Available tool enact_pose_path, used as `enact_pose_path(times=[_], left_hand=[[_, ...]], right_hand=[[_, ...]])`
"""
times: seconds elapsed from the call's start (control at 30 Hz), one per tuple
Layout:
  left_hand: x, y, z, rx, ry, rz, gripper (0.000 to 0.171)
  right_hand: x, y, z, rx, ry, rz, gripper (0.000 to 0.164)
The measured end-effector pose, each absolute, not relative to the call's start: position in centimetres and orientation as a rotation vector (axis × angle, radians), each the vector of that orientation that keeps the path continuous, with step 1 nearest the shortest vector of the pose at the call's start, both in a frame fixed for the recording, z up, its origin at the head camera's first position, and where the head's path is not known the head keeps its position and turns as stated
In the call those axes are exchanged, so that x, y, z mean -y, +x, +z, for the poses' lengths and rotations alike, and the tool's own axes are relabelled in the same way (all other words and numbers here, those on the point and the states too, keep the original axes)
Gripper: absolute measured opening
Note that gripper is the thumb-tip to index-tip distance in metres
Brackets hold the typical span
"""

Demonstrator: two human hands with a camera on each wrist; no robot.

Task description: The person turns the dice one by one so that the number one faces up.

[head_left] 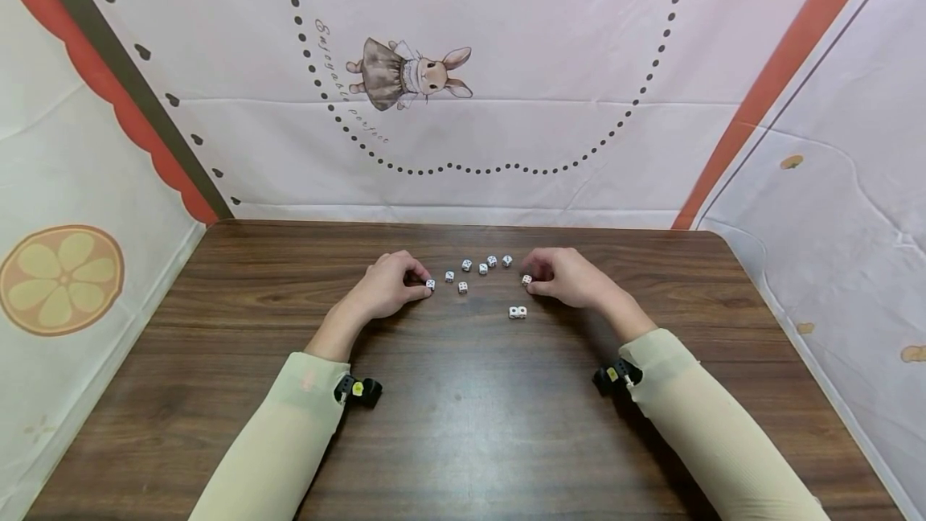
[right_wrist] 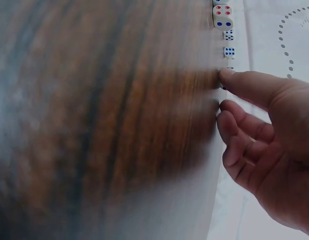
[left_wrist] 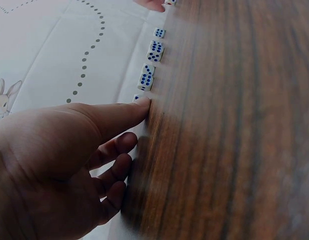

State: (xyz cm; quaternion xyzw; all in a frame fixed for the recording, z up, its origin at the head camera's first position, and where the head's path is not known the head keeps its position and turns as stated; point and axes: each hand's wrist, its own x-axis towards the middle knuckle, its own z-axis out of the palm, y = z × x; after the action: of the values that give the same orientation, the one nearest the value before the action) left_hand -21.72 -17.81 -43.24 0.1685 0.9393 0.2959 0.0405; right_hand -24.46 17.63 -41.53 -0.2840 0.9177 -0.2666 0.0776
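Small white dice lie on the brown wooden table. At the left end of the group, my left hand (head_left: 391, 284) pinches a die (head_left: 430, 285) between thumb and fingertips; in the left wrist view the thumb covers most of that die (left_wrist: 137, 98). My right hand (head_left: 567, 277) pinches another die (head_left: 526, 280) at the right end, and its thumb hides much of it in the right wrist view. Between the hands several loose dice, such as one die (head_left: 463, 288) nearer me and another die (head_left: 507, 260) farther back, form an uneven scatter.
Two dice (head_left: 518, 313) sit side by side, touching, nearer me than the others. The wooden table (head_left: 463, 424) ends at a white printed cloth (head_left: 550, 127) at the back, with more cloth along both sides.
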Motion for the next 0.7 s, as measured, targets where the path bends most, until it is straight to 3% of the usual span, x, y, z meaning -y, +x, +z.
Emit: enact_pose_path(times=[0.17, 0.7], left_hand=[[17.81, -21.72, -43.27, -2.879, 0.522, 0.908, 0.012], [17.81, -21.72, -43.37, -2.871, 0.51, 0.907, 0.012]], right_hand=[[-17.64, -24.37, -41.44, -2.722, -1.005, -0.772, 0.031], [-17.32, -24.54, -41.52, -2.721, -0.998, -0.787, 0.011]])
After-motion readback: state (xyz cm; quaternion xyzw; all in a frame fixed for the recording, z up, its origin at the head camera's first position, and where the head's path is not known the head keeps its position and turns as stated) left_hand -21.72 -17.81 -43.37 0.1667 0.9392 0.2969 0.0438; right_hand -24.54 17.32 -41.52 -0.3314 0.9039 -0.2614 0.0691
